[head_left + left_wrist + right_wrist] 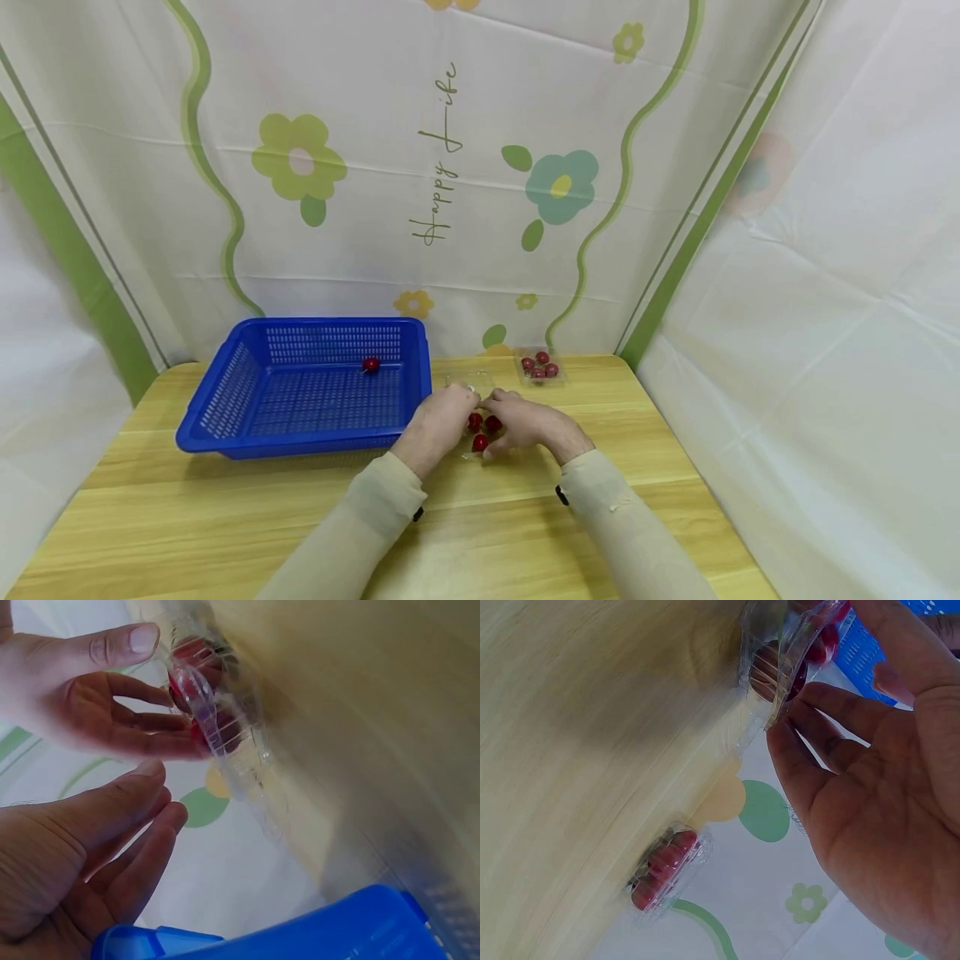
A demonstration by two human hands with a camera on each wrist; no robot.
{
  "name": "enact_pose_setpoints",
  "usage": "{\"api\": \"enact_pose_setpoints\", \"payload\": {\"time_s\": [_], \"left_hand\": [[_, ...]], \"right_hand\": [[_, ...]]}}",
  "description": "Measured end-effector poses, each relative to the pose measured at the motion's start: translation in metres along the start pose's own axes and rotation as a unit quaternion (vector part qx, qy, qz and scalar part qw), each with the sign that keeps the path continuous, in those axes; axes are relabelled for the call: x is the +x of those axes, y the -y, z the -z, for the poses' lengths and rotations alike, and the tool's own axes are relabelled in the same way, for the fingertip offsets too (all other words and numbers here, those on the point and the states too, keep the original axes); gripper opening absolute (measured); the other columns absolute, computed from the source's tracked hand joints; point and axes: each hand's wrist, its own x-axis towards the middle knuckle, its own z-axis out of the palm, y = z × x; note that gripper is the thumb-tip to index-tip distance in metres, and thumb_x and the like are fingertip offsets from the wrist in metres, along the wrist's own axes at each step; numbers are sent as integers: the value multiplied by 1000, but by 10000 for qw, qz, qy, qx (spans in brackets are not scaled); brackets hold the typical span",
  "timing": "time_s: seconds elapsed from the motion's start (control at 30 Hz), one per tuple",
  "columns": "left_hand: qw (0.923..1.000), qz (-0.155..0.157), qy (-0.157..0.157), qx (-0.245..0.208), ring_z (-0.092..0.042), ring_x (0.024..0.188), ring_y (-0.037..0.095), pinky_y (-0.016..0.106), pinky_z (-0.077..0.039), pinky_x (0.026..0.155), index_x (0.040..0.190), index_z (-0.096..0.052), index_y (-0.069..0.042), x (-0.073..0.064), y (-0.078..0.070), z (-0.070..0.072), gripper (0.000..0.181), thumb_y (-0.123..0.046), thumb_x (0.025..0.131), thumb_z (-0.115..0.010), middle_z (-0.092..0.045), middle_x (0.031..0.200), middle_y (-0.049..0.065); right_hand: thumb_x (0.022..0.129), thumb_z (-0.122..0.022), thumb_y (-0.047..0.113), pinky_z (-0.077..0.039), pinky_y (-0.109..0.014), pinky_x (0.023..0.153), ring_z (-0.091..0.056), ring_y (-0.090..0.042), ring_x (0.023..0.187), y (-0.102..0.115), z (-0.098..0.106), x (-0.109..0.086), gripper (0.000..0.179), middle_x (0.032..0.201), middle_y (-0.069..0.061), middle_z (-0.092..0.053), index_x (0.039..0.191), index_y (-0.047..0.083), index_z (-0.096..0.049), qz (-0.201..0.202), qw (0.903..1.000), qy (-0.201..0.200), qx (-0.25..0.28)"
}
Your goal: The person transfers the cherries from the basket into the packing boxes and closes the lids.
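A clear plastic clamshell box [780,671] stands on the table with red cherries [481,442] in it, its lid raised at the back. My right hand [525,421] holds the box, fingertips at its far side and thumb at its near side. Beside the box, my left hand [442,417] has its thumb and fingers loosely bent, with nothing showing between them in the left wrist view. Just left of this hand is a blue basket [300,439], where a single cherry [371,364] with a stem lies near the back.
A second clear box [541,367] of cherries sits at the table's back right edge. The wooden table [495,542] meets a white flowered curtain [360,225] behind and more white cloth at both sides.
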Motion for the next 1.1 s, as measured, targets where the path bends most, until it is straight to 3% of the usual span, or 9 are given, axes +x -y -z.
{"api": "enact_pose_setpoints", "payload": {"time_s": [0.1,0.2,0.33,0.57,0.87,1.1], "left_hand": [[9998,-114,-161,72,-81,89,22,41,-73,76,116,-88,-12,-5,-3,13,23,1,98,-92,-84,107,8],[9998,-130,-131,96,-84,100,26,43,-75,84,123,-88,-8,-18,-15,46,23,-2,101,-91,-85,114,11],[9997,-36,-140,-221,-86,111,30,42,-75,96,129,-86,-5,-31,-21,78,23,-6,106,-87,-86,124,13],[9984,83,-409,-376,-84,123,32,45,-72,107,133,-83,-6,-39,-7,98,25,-8,109,-84,-84,132,13],[9979,171,-521,-338,-82,127,34,45,-72,108,136,-82,-5,-49,15,122,28,-10,109,-85,-82,139,15],[9990,116,-370,-240,-82,125,35,49,-71,110,140,-80,0,-56,35,136,32,-20,114,-80,-82,138,19]], "right_hand": [[98,-100,36,-57,-54,129,-63,-35,146,0,0,0,90,156,-17,-64,171,5,-58,50,10000,-12,-47],[97,-100,37,-57,-54,130,-64,-36,147,0,-1,1,91,158,-17,-64,169,0,-58,66,9999,-41,-74],[97,-100,39,-56,-54,131,-63,-38,151,0,-1,1,92,160,-18,-63,169,0,-58,17,9999,-43,-117],[97,-100,38,-55,-56,133,-60,-40,156,0,0,2,92,165,-18,-60,170,1,-57,-153,9999,56,-9],[98,-99,39,-53,-57,135,-56,-40,161,1,0,1,94,170,-18,-57,173,5,-54,-246,9996,109,78],[98,-99,38,-53,-57,135,-56,-42,160,1,-1,2,94,169,-20,-57,172,2,-54,-197,9998,92,41]]}}
